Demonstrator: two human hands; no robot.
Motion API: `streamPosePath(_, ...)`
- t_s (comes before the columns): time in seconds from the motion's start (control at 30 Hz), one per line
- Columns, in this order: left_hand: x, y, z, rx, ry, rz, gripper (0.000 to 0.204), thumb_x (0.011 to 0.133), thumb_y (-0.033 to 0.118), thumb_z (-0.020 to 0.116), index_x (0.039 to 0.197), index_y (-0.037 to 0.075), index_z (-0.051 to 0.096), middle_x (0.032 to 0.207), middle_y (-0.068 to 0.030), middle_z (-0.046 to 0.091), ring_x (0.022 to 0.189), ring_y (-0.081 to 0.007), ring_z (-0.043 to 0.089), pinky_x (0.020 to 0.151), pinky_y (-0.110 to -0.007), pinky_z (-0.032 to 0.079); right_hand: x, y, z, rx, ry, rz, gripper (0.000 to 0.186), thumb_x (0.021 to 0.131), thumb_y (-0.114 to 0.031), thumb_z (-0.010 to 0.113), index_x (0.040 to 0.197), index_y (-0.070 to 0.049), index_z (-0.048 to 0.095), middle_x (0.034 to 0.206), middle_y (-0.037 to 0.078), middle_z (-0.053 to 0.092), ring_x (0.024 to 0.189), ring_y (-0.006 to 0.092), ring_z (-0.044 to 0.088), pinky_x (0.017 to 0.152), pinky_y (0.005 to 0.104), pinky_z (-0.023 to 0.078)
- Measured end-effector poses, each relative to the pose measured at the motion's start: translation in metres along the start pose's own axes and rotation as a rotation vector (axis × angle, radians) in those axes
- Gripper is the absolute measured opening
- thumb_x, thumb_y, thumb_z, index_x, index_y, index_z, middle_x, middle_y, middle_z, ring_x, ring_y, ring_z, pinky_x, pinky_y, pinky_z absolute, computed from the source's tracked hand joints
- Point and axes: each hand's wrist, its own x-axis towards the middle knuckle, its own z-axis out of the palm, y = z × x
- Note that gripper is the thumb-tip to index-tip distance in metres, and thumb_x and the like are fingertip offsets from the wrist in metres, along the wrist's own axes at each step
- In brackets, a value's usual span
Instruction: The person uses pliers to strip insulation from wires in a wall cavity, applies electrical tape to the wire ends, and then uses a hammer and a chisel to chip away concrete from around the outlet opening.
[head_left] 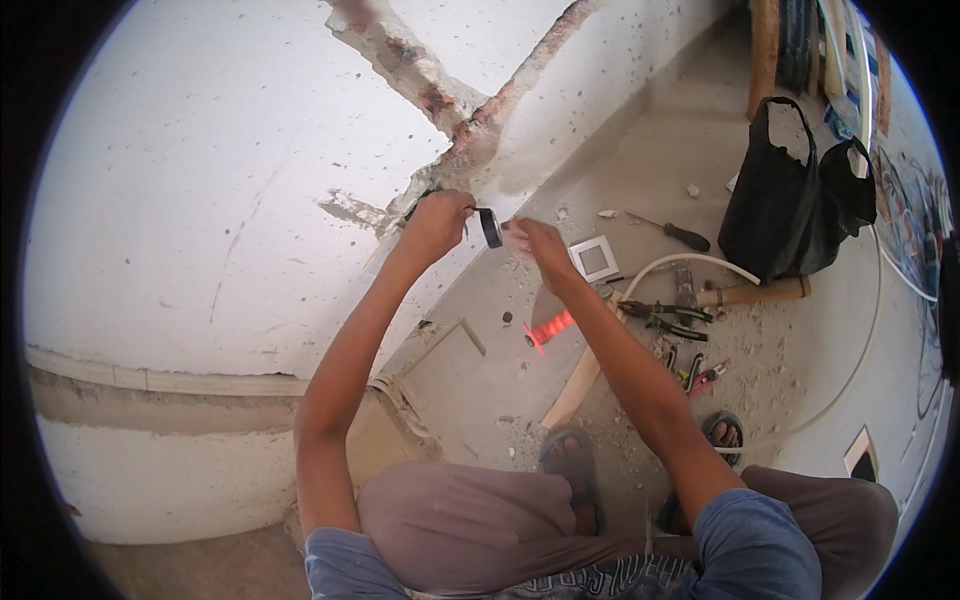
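Close to the broken wall corner, my left hand (437, 225) is closed, its fingertips pinching a short strip of black tape. That strip leads to a roll of black electrical tape (490, 228) with a pale core, hanging between my two hands. A dark piece beside the wall is partly covered by my left hand; what it is I cannot make out. My right hand (540, 248) is just right of the roll, its fingertips close to the core. Motion smears those fingers, so whether they touch the roll does not show.
Chiselled grooves (430, 95) run down the white wall. On the dusty floor lie a white square frame (594, 258), a screwdriver (686, 237), a hammer (755, 293), pliers (668, 317), an orange-red coil (552, 326) and rubble. A black bag (780, 200) stands right, beside a pale hose (868, 345).
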Motion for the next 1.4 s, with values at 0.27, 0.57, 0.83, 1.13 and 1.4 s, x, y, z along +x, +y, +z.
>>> streamPosePath(0.27, 0.002, -0.001, 0.003, -0.007, 0.017, 0.017, 0.009, 0.081, 0.004, 0.061, 0.088, 0.001, 0.066, 0.081, -0.0202, 0.063, 0.079, -0.0395, 0.061, 0.070, -0.045, 0.048, 0.009, -0.056, 0.019, -0.851, 0.004, -0.912, 0.013, 0.081, -0.012, 0.070, 0.094, -0.008, 0.071, 0.105, 0.010, 0.061, 0.107, 0.0307, 0.054, 0.093, 0.0424, 0.042)
streamPosePath(0.57, 0.005, -0.005, 0.003, -0.010, 0.004, 0.006, 0.009, 0.082, 0.004, 0.061, 0.088, 0.000, 0.065, 0.081, -0.0210, 0.063, 0.079, -0.0405, 0.061, 0.070, -0.046, 0.047, 0.018, -0.056, 0.024, -0.954, -0.104, -1.007, 0.011, 0.080, -0.003, 0.067, 0.091, -0.001, 0.065, 0.094, 0.011, 0.060, 0.099, 0.0323, 0.054, 0.089, 0.0423, 0.043)
streamPosePath(0.83, 0.004, 0.003, -0.001, -0.049, -0.006, -0.019, 0.009, 0.081, 0.005, 0.062, 0.089, 0.000, 0.065, 0.081, -0.0202, 0.063, 0.078, -0.0395, 0.061, 0.070, -0.045, 0.047, 0.010, -0.029, 0.028, -0.631, -0.019, -0.844, 0.029, 0.085, -0.018, 0.070, 0.108, -0.002, 0.062, 0.105, 0.013, 0.064, 0.102, 0.0309, 0.058, 0.090, 0.0385, 0.046)
streamPosePath(1.13, 0.007, 0.001, 0.001, -0.005, 0.022, 0.013, 0.009, 0.081, 0.006, 0.063, 0.087, -0.001, 0.064, 0.080, -0.0202, 0.063, 0.076, -0.0393, 0.061, 0.069, -0.045, 0.047, 0.000, -0.001, 0.035, -0.273, -0.035, -0.502, 0.029, 0.084, -0.018, 0.071, 0.103, 0.002, 0.062, 0.092, 0.009, 0.063, 0.090, 0.0161, 0.058, 0.083, 0.0326, 0.046)
streamPosePath(1.4, 0.006, 0.008, -0.006, -0.105, -0.069, -0.114, 0.018, 0.080, 0.006, 0.062, 0.096, -0.001, 0.068, 0.087, -0.0183, 0.067, 0.079, -0.0324, 0.067, 0.072, -0.038, 0.053, -0.017, -0.001, 0.037, -0.168, -0.027, -0.400, 0.031, 0.084, -0.018, 0.071, 0.108, 0.000, 0.062, 0.094, 0.006, 0.062, 0.092, 0.0146, 0.056, 0.086, 0.0308, 0.045)
